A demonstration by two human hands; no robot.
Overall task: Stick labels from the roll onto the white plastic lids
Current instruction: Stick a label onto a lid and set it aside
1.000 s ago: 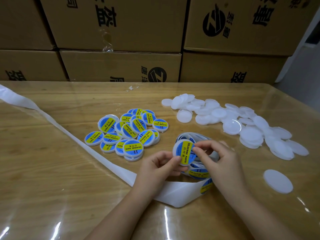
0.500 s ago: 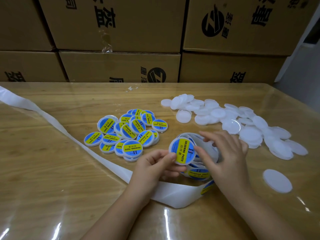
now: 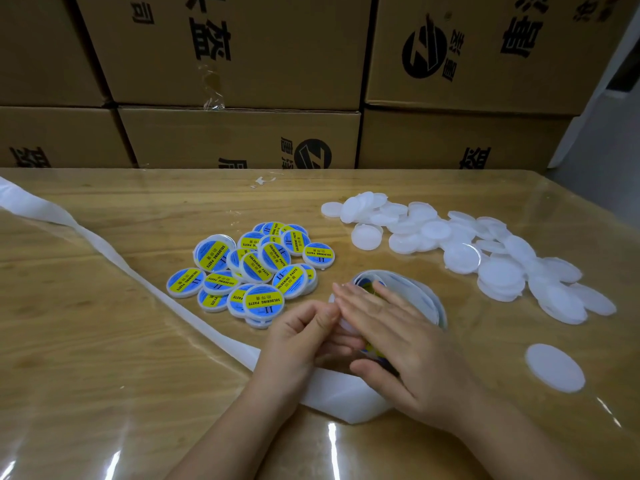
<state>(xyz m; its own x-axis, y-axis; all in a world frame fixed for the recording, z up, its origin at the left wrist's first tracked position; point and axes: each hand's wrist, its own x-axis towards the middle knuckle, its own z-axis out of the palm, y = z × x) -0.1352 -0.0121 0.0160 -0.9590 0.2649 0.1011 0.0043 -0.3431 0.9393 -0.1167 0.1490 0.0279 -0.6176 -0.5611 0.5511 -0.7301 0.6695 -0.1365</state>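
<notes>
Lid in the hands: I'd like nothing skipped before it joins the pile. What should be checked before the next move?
1. Grip of the left hand on the lid: ok, fingers curl at its edge.
2. Smoothing of the label: cannot tell, the flat right hand covers it.
3. Access to the labelled pile: ok, just beyond the left hand.
4. Stock of blank lids: ok, heap at right.
5. Supply on the label roll: ok, printed labels show in its coil.
</notes>
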